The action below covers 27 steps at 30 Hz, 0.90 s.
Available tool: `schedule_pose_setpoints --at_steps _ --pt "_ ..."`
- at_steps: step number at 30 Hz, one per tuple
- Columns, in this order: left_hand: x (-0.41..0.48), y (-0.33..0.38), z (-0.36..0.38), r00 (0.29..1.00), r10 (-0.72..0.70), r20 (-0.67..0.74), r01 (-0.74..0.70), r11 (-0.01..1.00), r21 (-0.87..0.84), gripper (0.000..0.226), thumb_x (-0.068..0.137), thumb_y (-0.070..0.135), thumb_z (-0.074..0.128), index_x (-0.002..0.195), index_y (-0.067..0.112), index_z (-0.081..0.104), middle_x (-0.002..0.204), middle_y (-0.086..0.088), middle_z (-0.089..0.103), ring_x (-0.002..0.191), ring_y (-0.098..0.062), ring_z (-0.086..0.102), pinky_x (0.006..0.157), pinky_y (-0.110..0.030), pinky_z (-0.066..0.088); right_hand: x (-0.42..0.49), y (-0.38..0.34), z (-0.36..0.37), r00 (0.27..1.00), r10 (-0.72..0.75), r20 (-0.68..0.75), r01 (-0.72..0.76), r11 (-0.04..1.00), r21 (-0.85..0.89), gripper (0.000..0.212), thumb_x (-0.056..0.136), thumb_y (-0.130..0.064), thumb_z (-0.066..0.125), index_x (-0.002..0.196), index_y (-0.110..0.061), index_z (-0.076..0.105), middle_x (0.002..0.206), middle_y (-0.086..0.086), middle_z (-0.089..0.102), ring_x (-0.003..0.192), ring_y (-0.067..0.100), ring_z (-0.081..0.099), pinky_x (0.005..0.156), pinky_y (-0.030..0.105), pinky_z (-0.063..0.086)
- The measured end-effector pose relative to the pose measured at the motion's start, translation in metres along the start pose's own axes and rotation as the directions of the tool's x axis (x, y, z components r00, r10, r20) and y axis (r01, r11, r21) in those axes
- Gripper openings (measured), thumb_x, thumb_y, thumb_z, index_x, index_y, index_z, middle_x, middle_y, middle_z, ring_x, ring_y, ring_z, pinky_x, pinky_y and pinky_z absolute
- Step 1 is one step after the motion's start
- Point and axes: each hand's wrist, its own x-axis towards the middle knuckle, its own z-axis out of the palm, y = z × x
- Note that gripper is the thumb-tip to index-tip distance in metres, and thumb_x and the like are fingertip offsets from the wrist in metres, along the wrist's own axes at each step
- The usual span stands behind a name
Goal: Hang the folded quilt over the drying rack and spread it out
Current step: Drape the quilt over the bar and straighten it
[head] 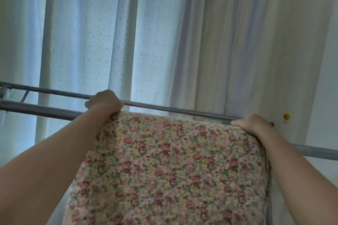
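At the top edge of the floral quilt point(170, 166), two hands gripped its upper corners, one on each side. The left hand point(104, 101) was closed into a fist around the left corner, its fingers curled over the far side and hidden from the camera. The right hand point(251, 124) clutched the right corner; its fingers point(237, 122) lay pressed together, pointing left along the fabric's edge, with their tips partly tucked behind it. Both forearms were bare and reached up from the lower corners of the view.

One quilt was in view, still folded into a thick slab, held up against the drying rack point(45, 110) so that its top edge sat level with the rails. Two grey rails of the rack could be counted: a thicker near one that passed behind the quilt and came out again at the right, and a thinner far one just above the quilt's edge. Whether the quilt rested on the near rail could not be told. Its lower part was cut off by the frame.

Behind the rack hung pale curtains point(91, 42), and a small yellow dot point(286, 116) marked the wall point(325, 97) at the right.
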Motion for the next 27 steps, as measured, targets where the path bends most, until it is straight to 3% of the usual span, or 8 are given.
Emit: schedule_pose_setpoints --at_steps 5,9,13,16,19,21,24,27 --pt "-0.014 0.007 0.008 0.992 0.126 -0.002 -0.126 0.992 0.010 0.020 0.084 0.027 0.051 0.071 0.012 0.051 0.074 -0.004 0.055 0.072 -0.022 0.054 0.069 -0.032 0.040 -0.013 0.004 0.002 0.977 0.009 -0.212 -0.007 1.000 0.013 0.035 0.083 -0.036 0.053 0.094 -0.004 0.063 0.097 0.017 0.063 0.074 0.028 0.049 0.065 0.031 0.040" --pt "-0.025 -0.003 0.013 0.956 0.234 -0.176 -0.252 0.963 -0.091 0.027 0.083 0.021 0.052 0.059 0.009 0.050 0.061 -0.004 0.051 0.060 -0.021 0.051 0.055 -0.028 0.036 -0.024 0.007 0.006 0.937 -0.036 -0.347 0.043 0.999 0.013 0.034 0.086 -0.029 0.050 0.087 0.001 0.066 0.091 0.019 0.066 0.064 0.025 0.041 0.063 0.032 0.040" --pt "-0.047 -0.028 0.022 0.871 0.269 -0.411 -0.400 0.874 -0.275 0.019 0.085 0.023 0.055 0.080 0.007 0.063 0.096 -0.009 0.056 0.099 -0.027 0.050 0.084 -0.036 0.041 -0.029 0.018 0.015 0.756 -0.165 -0.633 0.196 0.980 -0.021 0.032 0.085 -0.022 0.050 0.067 0.001 0.061 0.075 0.021 0.060 0.059 0.025 0.037 0.051 0.029 0.031" --pt "-0.068 -0.052 0.036 0.847 0.088 -0.525 -0.278 0.915 -0.294 0.045 0.081 0.039 0.055 0.104 0.002 0.061 0.111 -0.020 0.056 0.110 -0.037 0.048 0.092 -0.047 0.040 -0.032 0.021 0.021 0.699 -0.236 -0.675 0.252 0.965 -0.077 0.042 0.090 -0.026 0.045 0.056 -0.002 0.054 0.060 0.016 0.053 0.050 0.024 0.037 0.048 0.026 0.021" --pt "-0.087 -0.060 0.044 0.945 -0.217 -0.246 0.027 0.798 -0.602 0.081 0.073 0.062 0.062 0.125 0.004 0.040 0.127 -0.020 0.047 0.117 -0.040 0.046 0.095 -0.052 0.041 -0.034 0.021 0.021 0.694 -0.298 -0.656 0.286 0.950 -0.129 0.044 0.092 -0.025 0.047 0.055 -0.002 0.056 0.051 0.011 0.045 0.047 0.023 0.038 0.045 0.023 0.013" --pt "-0.090 -0.059 0.046 0.962 -0.271 -0.006 0.199 0.720 -0.665 0.092 0.075 0.070 0.054 0.132 0.001 0.034 0.130 -0.023 0.047 0.117 -0.041 0.048 0.095 -0.048 0.040 -0.039 0.024 0.020 0.683 -0.342 -0.645 0.337 0.932 -0.137 0.045 0.092 -0.024 0.047 0.050 -0.006 0.048 0.046 0.005 0.037 0.046 0.023 0.038 0.044 0.023 0.008" --pt "-0.087 -0.057 0.042 0.983 -0.178 0.045 0.165 0.747 -0.644 0.093 0.077 0.074 0.043 0.129 -0.003 0.044 0.126 -0.024 0.053 0.113 -0.040 0.051 0.096 -0.047 0.042 -0.048 0.031 0.021 0.674 -0.342 -0.655 0.388 0.918 -0.079 0.041 0.087 -0.025 0.047 0.050 -0.008 0.045 0.049 0.005 0.040 0.050 0.026 0.044 0.044 0.027 0.013" --pt "-0.083 -0.057 0.034 0.987 -0.155 0.046 0.146 0.734 -0.663 0.089 0.079 0.072 0.046 0.127 -0.003 0.049 0.126 -0.024 0.054 0.113 -0.039 0.053 0.096 -0.045 0.043 -0.065 0.042 0.030 0.647 -0.291 -0.705 0.493 0.865 0.096 0.027 0.077 -0.025 0.048 0.068 -0.005 0.063 0.067 0.011 0.061 0.065 0.027 0.054 0.057 0.028 0.035"
